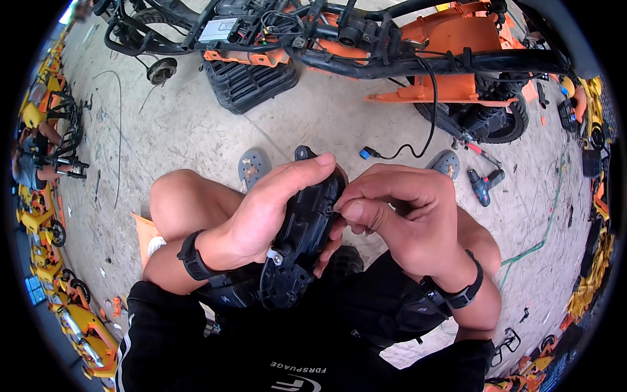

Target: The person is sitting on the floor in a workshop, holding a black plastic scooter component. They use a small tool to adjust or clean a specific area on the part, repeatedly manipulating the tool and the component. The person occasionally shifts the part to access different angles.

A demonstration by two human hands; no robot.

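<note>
My left hand (261,209) is wrapped round a long black plastic housing (302,225), its thumb across the upper end and its fingertips showing on the far side. A mounting tab with a hole tops the housing, and a small white fitting (275,257) sits low on its left edge. Pinched together, the thumb and forefinger of my right hand (398,212) meet at the housing's right edge. Whatever lies between those fingertips is too small or hidden to make out. The housing is held above my lap, between my knees.
Ahead stands a partly stripped scooter frame (392,62) with orange panels; a black cable with a blue connector (369,153) hangs from it. A cordless drill (482,186) and a red-handled hammer (482,154) lie at right. A green cord (526,251) crosses the floor. Another person (39,153) is far left.
</note>
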